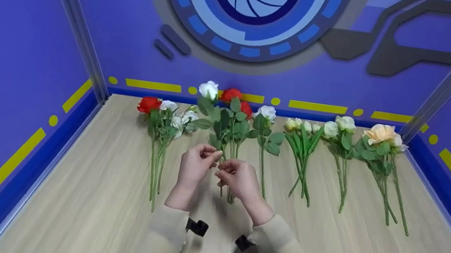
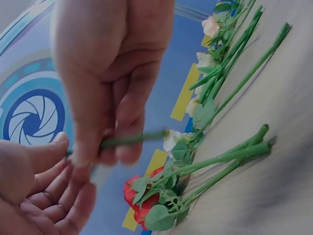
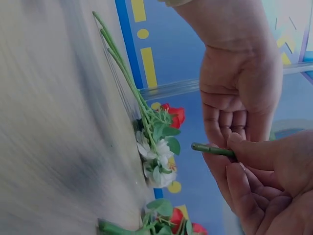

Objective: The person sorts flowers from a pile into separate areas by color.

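Observation:
A white rose (image 1: 208, 90) is held up above the table, its leafy stem running down between both hands. My left hand (image 1: 196, 164) pinches this stem between thumb and fingertips. Just below, my right hand (image 1: 240, 179) pinches the lower part with thumb and forefinger. The cut end of the stem (image 3: 210, 149) sticks out past the right fingertips, seen in the right wrist view. Behind the hands, red roses (image 1: 231, 95) with green leaves lie on the table, their stems partly hidden. A single white rose (image 1: 267, 113) lies to the right of them.
At the left lies a group of red and white flowers (image 1: 149, 105). Rightward lie pale tulips (image 1: 293, 124), cream-white roses (image 1: 345, 124) and peach roses (image 1: 379, 134), stems toward me. The wooden table (image 1: 97, 219) is bounded by blue printed walls (image 1: 104, 17).

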